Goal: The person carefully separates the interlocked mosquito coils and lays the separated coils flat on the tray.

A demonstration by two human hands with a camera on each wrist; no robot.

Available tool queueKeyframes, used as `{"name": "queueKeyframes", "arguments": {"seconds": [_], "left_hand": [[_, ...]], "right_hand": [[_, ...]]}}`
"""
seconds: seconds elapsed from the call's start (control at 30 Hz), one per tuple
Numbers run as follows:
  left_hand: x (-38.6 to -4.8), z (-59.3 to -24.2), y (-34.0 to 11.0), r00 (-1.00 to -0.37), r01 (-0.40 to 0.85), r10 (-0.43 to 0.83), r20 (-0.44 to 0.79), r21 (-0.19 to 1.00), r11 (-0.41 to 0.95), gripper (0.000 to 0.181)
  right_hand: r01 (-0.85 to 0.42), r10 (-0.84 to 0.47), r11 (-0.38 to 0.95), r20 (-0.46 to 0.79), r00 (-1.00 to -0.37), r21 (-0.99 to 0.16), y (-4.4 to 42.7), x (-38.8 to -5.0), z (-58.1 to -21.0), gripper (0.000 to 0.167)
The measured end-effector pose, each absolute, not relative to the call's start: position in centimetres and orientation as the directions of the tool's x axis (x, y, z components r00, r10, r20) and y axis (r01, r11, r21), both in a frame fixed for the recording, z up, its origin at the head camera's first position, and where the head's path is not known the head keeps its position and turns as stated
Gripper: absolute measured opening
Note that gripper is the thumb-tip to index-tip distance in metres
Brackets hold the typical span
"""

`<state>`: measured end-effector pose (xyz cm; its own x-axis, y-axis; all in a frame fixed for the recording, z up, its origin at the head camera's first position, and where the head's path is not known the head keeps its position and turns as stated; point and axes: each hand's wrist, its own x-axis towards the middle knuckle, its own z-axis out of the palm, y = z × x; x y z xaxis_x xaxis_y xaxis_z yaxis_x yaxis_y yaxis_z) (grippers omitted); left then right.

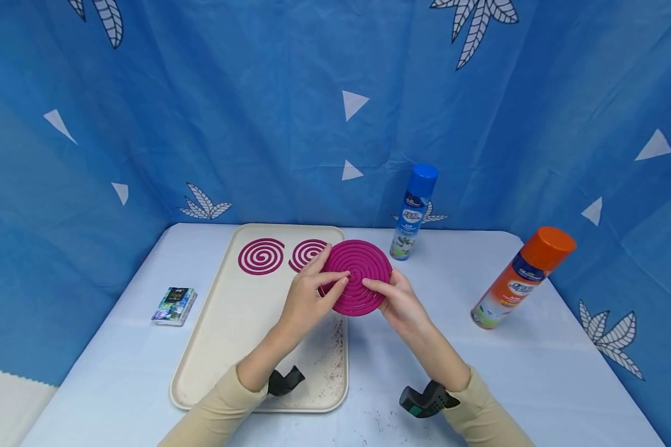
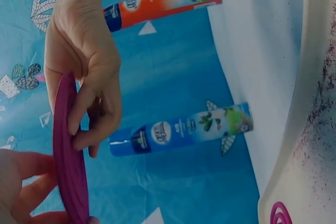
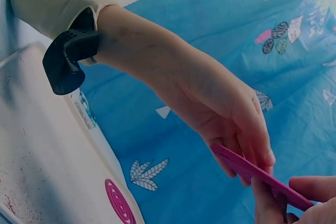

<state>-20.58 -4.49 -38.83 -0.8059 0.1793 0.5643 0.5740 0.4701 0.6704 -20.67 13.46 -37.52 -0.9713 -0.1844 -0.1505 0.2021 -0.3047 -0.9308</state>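
Observation:
A magenta mosquito coil (image 1: 363, 255), still a tightly wound disc, is held up above the tray's right edge between both hands. My left hand (image 1: 307, 292) pinches near the coil's centre with thumb and forefinger, another finger lying along its left edge. On the other side my right hand (image 1: 405, 304) grips the right edge, thumb on the front face and fingers behind. The left wrist view shows the coil (image 2: 69, 156) edge-on, and so does the right wrist view, with the coil (image 3: 252, 170) tilted. Two separated coils lie on the tray, one a spiral (image 1: 261, 256) and one a spiral (image 1: 302, 251) partly hidden by my left hand.
Under my hands is a cream tray (image 1: 229, 335) with dark crumbs at its right side. A small patterned box (image 1: 174, 306) lies left of it. A blue spray can (image 1: 412, 214) stands behind, an orange spray can (image 1: 517, 282) to the right. Blue cloth (image 1: 291, 124) hangs at the back.

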Motion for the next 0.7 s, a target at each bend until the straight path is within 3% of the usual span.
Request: {"name": "queueKeyframes", "arguments": {"seconds": [0.37, 0.53, 0.7], "left_hand": [[-20.6, -39.2, -4.4, -0.797, 0.587, 0.12, 0.592, 0.712, 0.385, 0.018], [-20.9, -39.2, -4.5, -0.849, 0.514, 0.064, 0.525, 0.792, 0.329, 0.019], [-21.3, -38.5, -5.5, -0.93, 0.361, -0.021, 0.367, 0.923, 0.136, 0.029]], "right_hand": [[0.181, -0.167, -0.3, -0.135, -0.977, -0.937, 13.6, -20.6, -37.2, 0.06], [0.168, -0.169, -0.293, -0.123, -0.978, -0.941, 13.7, -20.7, -37.3, 0.061], [0.119, -0.112, -0.311, -0.088, -0.99, -0.943, 14.0, -21.0, -37.3, 0.061]]}}
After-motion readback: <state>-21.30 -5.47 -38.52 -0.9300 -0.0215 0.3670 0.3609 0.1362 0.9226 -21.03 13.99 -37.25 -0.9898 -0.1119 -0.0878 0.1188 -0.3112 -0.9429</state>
